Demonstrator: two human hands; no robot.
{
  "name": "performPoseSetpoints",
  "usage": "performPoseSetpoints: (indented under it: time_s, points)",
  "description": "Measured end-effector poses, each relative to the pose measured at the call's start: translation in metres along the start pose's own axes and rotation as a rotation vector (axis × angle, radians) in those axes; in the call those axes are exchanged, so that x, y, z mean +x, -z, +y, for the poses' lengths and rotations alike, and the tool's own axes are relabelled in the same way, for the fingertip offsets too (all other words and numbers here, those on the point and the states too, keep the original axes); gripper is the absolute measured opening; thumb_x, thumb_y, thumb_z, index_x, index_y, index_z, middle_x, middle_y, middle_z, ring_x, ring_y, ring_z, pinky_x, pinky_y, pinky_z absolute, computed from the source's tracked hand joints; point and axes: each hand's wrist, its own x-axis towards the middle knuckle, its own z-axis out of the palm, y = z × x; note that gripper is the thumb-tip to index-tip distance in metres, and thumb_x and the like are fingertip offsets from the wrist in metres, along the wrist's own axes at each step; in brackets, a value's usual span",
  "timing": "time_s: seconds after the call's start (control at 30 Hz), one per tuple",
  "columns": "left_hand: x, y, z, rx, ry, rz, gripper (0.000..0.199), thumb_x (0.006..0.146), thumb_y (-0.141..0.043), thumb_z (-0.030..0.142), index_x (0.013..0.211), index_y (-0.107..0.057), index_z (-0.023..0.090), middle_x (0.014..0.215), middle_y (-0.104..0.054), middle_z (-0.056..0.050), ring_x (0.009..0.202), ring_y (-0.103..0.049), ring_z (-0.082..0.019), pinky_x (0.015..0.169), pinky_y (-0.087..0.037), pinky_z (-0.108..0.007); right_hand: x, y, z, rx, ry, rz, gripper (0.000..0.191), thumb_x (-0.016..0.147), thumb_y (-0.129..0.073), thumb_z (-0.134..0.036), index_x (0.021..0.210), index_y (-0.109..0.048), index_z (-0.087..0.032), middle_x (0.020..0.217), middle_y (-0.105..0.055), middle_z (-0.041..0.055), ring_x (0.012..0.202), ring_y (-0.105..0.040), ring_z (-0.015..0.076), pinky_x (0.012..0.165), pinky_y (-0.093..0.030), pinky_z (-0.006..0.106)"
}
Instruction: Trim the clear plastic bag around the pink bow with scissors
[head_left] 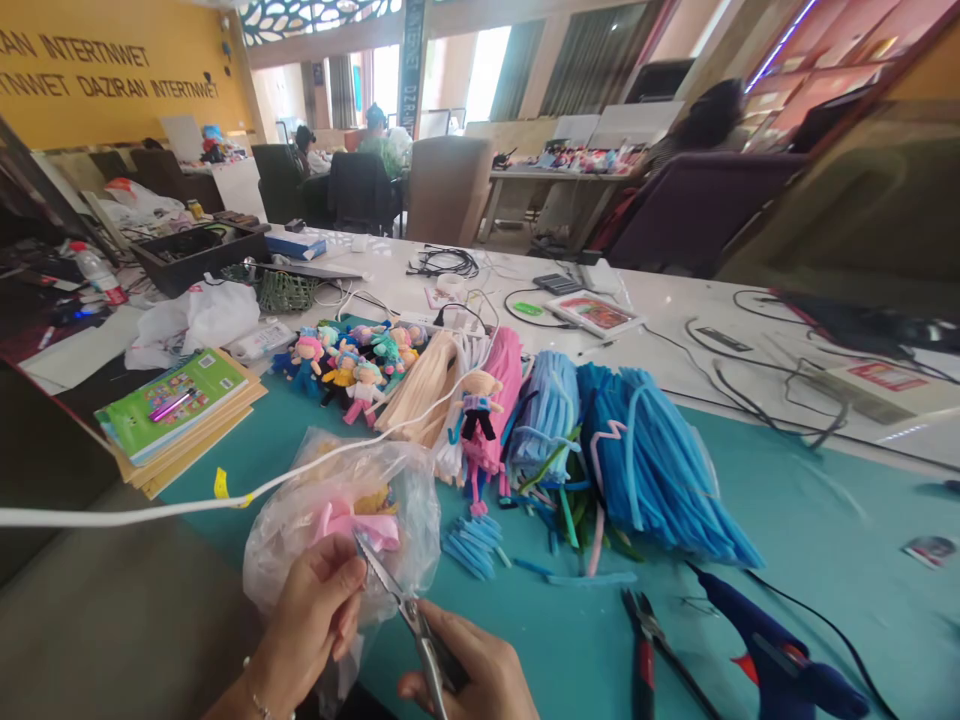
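Note:
My right hand point(472, 665) grips metal scissors point(386, 580), their blades pointing up and left toward my left hand. With thumb and fingers pinched together, my left hand point(319, 605) is right beside the blade tips; what sits in the pinch is too small to make out. Just behind those fingers, shiny pink material point(360, 528) shows at a clear plastic bag point(277, 510). Short cut pieces of blue pipe cleaner point(474, 547) lie on the green mat point(555, 635) to the right of the bag.
Bundles of blue pipe cleaners point(652, 460), a pink bundle point(502, 390) and small dolls point(364, 385) lie behind. Pliers point(643, 640) and a blue glue gun point(780, 650) are at right. A white cable point(315, 462) crosses the left side near books point(180, 400).

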Motion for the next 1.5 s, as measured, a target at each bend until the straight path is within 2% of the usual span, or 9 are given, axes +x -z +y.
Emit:
performPoseSetpoints:
  time_s: [0.2, 0.57, 0.7, 0.9, 1.03, 1.2, 1.37, 1.5]
  points:
    - [0.002, 0.000, -0.002, 0.030, -0.021, 0.026, 0.051, 0.050, -0.084, 0.055, 0.065, -0.054, 0.016, 0.033, -0.042, 0.011, 0.025, -0.028, -0.001, 0.027, -0.019, -0.012, -0.002, 0.000, 0.003, -0.004, -0.014, -0.027, 0.058, 0.083, -0.056, -0.064, 0.101, -0.073, -0.011, 0.062, -0.067, 0.0040, 0.049, -0.055, 0.0125, 0.048, -0.045, 0.017]
    - [0.002, -0.004, -0.001, 0.091, -0.037, 0.050, 0.054, 0.051, -0.081, 0.062, 0.065, -0.052, 0.018, 0.030, -0.039, 0.012, 0.025, -0.025, -0.002, 0.026, -0.018, -0.013, -0.003, -0.004, 0.008, -0.033, 0.030, 0.026, 0.066, 0.082, -0.054, -0.067, 0.102, -0.073, -0.007, 0.058, -0.066, 0.0040, 0.047, -0.057, 0.0132, 0.054, -0.051, 0.017]
    - [0.002, -0.005, 0.000, 0.063, -0.023, 0.047, 0.053, 0.051, -0.081, 0.061, 0.065, -0.051, 0.018, 0.030, -0.038, 0.012, 0.025, -0.024, -0.002, 0.026, -0.017, -0.013, -0.002, -0.006, 0.009, -0.006, 0.034, 0.035, 0.064, 0.082, -0.054, -0.068, 0.100, -0.073, -0.010, 0.064, -0.070, 0.0047, 0.049, -0.060, 0.0133, 0.054, -0.051, 0.016]
    - [0.002, -0.008, 0.003, 0.012, -0.007, 0.038, 0.052, 0.053, -0.082, 0.057, 0.063, -0.050, 0.018, 0.030, -0.038, 0.012, 0.024, -0.024, -0.001, 0.026, -0.015, -0.012, -0.002, -0.008, 0.008, -0.015, -0.059, -0.006, 0.063, 0.081, -0.055, -0.068, 0.102, -0.074, -0.012, 0.063, -0.070, 0.0039, 0.050, -0.060, 0.0141, 0.053, -0.051, 0.016]
    - [0.001, -0.007, 0.005, -0.009, -0.007, 0.036, 0.051, 0.053, -0.083, 0.056, 0.064, -0.050, 0.018, 0.032, -0.039, 0.012, 0.025, -0.025, -0.001, 0.026, -0.015, -0.012, 0.002, -0.005, 0.001, -0.007, -0.123, -0.020, 0.073, 0.078, -0.047, -0.078, 0.091, -0.076, -0.012, 0.056, -0.063, 0.0021, 0.046, -0.053, 0.0130, 0.046, -0.046, 0.017]
    - [-0.003, -0.005, 0.009, -0.007, -0.023, 0.031, 0.049, 0.058, -0.082, 0.054, 0.066, -0.050, 0.018, 0.037, -0.042, 0.011, 0.026, -0.027, -0.001, 0.026, -0.017, -0.012, 0.009, 0.002, -0.009, 0.054, -0.210, -0.110, 0.082, 0.071, -0.042, -0.086, 0.088, -0.074, -0.012, 0.056, -0.057, -0.0004, 0.049, -0.047, 0.0126, 0.045, -0.041, 0.019]
    - [-0.006, -0.005, 0.012, -0.001, 0.005, 0.018, 0.049, 0.059, -0.081, 0.054, 0.066, -0.048, 0.018, 0.036, -0.041, 0.011, 0.026, -0.029, -0.001, 0.027, -0.017, -0.011, 0.008, 0.004, -0.014, 0.115, -0.229, -0.122, 0.082, 0.068, -0.042, -0.088, 0.084, -0.070, -0.013, 0.062, -0.058, 0.0008, 0.052, -0.046, 0.0133, 0.048, -0.039, 0.021]
    - [-0.007, -0.004, 0.012, -0.002, 0.023, 0.001, 0.049, 0.059, -0.081, 0.055, 0.065, -0.049, 0.018, 0.034, -0.038, 0.012, 0.025, -0.027, -0.001, 0.028, -0.016, -0.011, 0.007, 0.004, -0.019, 0.130, -0.209, -0.131, 0.082, 0.068, -0.042, -0.088, 0.088, -0.070, -0.013, 0.065, -0.061, 0.0015, 0.053, -0.047, 0.0135, 0.049, -0.040, 0.022]
